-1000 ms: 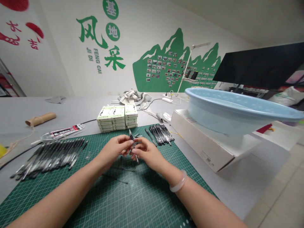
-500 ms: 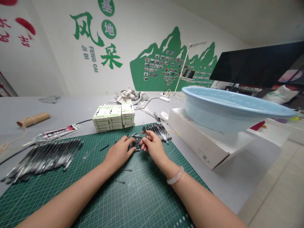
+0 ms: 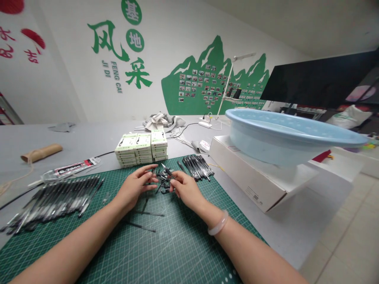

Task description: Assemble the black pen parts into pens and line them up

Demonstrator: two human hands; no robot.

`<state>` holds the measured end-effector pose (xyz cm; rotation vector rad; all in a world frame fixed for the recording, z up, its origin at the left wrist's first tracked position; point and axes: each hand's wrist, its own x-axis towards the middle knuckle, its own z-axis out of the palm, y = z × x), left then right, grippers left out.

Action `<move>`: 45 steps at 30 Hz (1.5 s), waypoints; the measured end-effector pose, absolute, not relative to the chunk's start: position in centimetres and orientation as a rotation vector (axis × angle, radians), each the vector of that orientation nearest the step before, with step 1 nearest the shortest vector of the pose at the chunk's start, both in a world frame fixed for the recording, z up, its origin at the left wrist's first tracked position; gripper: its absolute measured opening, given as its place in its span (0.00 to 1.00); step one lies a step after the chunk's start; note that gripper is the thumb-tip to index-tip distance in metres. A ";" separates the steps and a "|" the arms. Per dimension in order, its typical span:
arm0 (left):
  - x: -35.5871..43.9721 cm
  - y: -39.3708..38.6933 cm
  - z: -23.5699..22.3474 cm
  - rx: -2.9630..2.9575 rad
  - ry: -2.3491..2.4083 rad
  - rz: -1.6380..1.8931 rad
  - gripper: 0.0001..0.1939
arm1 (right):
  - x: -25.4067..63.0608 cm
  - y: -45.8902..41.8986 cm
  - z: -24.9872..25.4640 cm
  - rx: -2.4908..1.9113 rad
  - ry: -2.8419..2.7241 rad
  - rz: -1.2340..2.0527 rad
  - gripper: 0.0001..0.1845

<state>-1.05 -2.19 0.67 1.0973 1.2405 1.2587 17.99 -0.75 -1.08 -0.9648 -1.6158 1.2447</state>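
My right hand (image 3: 185,187) pinches a pen (image 3: 167,170), its clear pointed end tilted up and to the left. Opposite it, my left hand (image 3: 137,185) is raised, with a small black pen part (image 3: 154,171) between its fingertips; its exact kind is too small to make out. Under and between both hands lies a loose pile of small black and clear pen parts (image 3: 162,183). Two thin dark pen refills (image 3: 149,213) rest on the green cutting mat (image 3: 177,244) nearer to me, partly behind my left wrist.
A long row of pens (image 3: 59,197) lies at the left, a shorter row of black pens (image 3: 197,167) at the right. Behind are stacked small boxes (image 3: 142,148). A blue basin (image 3: 278,138) sits on a white box (image 3: 251,177). A plastic packet (image 3: 71,169) and bamboo piece (image 3: 41,153) lie left.
My left hand has lifted from the pile and drawn back left, fingers more spread. My right hand has come lower and tipped its pen from upright to the left.
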 end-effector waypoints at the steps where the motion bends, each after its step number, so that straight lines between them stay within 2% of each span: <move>1: -1.3 -2.2 0.8 1.017 1.203 1.297 0.19 | 17.9 -0.9 -1.1 -0.975 -1.656 1.211 0.09; 4: -1.7 -2.0 1.0 0.891 1.142 1.400 0.16 | 17.8 -1.3 -1.0 -1.011 -1.784 1.090 0.09; 8: -1.8 -2.0 1.1 0.869 1.091 1.466 0.17 | 17.8 -1.5 -1.1 -1.021 -1.899 0.996 0.08; 15: -1.4 -2.1 1.3 0.942 1.086 1.465 0.22 | 17.8 -1.6 -1.2 -1.044 -1.945 0.989 0.07; 20: -1.0 -2.3 0.9 0.997 1.052 1.403 0.18 | 17.7 -1.5 -1.2 -1.020 -1.917 0.979 0.06; 28: -0.4 -2.9 0.8 1.058 1.037 1.393 0.17 | 17.6 -1.6 -0.8 -1.036 -1.855 0.947 0.10; 35: -0.2 -3.1 0.6 1.086 1.042 1.405 0.17 | 17.3 -1.9 -0.5 -1.022 -1.739 1.119 0.10; 42: -0.3 -3.2 0.7 1.095 1.082 1.371 0.19 | 17.2 -2.2 -0.4 -0.910 -1.476 1.631 0.11; 45: -0.6 -3.1 1.1 1.111 1.105 1.358 0.19 | 17.2 -2.2 -0.3 -0.880 -1.453 1.727 0.11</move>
